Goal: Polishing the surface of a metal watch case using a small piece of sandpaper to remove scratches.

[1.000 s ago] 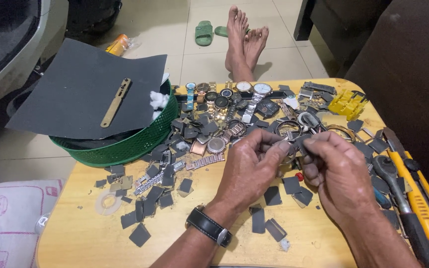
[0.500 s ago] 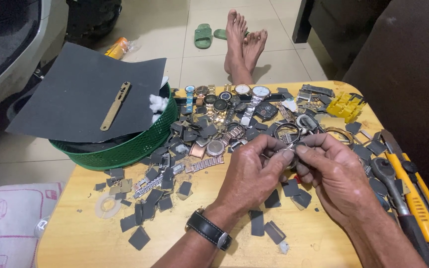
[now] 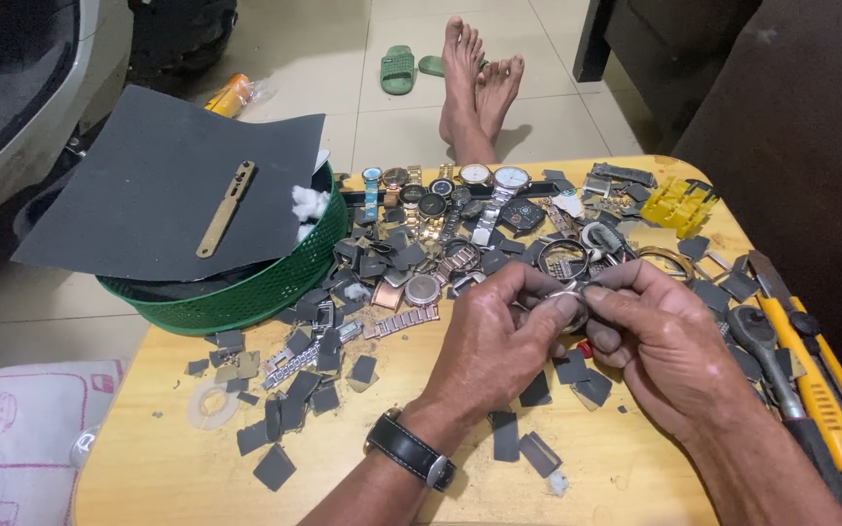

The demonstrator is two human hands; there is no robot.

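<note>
Tiled floor surrounds a round wooden table [image 3: 177,477], littered with watch parts and small dark grey squares of abrasive paper [image 3: 275,468]. Over the middle of that table, both hands meet on a small silver metal ring [image 3: 569,304], which looks like a watch case or bezel.

At the table's near edge, the left hand [image 3: 494,341], with a black wristwatch [image 3: 409,450] on its wrist, curls its fingers and pinches the ring's left side between thumb and forefinger. Just beside it, the right hand [image 3: 660,336] is likewise closed, its thumb and fingertips gripping the ring's right side; the two hands touch.

Toward the table's far edge lies a pile of watches [image 3: 450,205], dials and metal bracelets. On the table's left side sits a green basket [image 3: 246,292], covered by a large dark sandpaper sheet [image 3: 148,185] with a brass-coloured strip [image 3: 226,208] lying on it and a tuft of white cotton [image 3: 309,203] at its edge. Along the table's right edge rest a yellow utility knife [image 3: 816,380] and a ratchet handle [image 3: 757,331], with a yellow plastic holder [image 3: 679,203] further back. Beyond the table, someone's bare feet [image 3: 479,83] rest on the floor near green sandals [image 3: 400,68].
</note>
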